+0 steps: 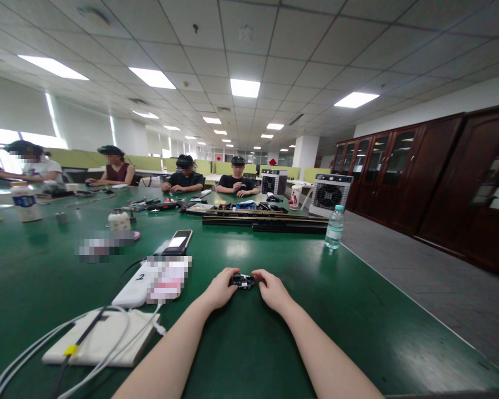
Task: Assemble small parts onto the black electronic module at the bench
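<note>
A small black device with its inner parts exposed (243, 281) is low over or on the green table in front of me; whether it touches the tabletop, I cannot tell. My left hand (221, 289) is closed on its left end, thumb at the near side and fingers at the far side. At the right end is my right hand (273, 289), fingers curved and thumb apart from them. Its fingertips reach the device's far right corner, while the thumb seems slightly clear of it. White and dark parts show inside the device.
Left of my arms lie a white power bank (135, 285), a phone (179, 242) and a white box (103, 339) with cables. A water bottle (335, 227) stands near the right table edge (403, 293). Black bars (289, 227) lie farther back. Several people sit beyond.
</note>
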Demonstrator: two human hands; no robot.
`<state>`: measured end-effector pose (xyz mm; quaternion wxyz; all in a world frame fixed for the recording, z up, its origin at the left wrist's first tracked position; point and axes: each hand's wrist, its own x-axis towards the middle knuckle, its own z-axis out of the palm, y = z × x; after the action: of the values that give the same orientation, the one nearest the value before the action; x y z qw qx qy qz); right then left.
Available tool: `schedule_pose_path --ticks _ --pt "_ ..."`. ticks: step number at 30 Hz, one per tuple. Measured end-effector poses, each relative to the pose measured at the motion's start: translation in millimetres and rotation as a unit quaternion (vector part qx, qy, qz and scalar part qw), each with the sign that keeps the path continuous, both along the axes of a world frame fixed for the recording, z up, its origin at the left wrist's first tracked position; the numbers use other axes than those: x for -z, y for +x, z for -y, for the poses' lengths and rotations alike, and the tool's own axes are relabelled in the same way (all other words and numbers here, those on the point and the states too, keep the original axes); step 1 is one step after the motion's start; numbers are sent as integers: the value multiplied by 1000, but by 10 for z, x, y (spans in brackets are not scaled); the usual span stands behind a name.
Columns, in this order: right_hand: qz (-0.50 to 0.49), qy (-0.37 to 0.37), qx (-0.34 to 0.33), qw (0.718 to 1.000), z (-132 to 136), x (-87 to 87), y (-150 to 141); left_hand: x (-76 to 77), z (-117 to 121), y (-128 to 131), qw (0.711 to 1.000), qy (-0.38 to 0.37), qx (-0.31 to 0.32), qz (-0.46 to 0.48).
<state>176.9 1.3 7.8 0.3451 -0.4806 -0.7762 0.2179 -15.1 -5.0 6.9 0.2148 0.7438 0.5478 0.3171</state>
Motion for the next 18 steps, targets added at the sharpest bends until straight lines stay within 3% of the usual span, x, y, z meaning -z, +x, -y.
schedule_pose_path --ticks 18 --pt "-11 -2 -4 1000 20 -20 -8 -31 20 8 1000 -11 -4 -8"
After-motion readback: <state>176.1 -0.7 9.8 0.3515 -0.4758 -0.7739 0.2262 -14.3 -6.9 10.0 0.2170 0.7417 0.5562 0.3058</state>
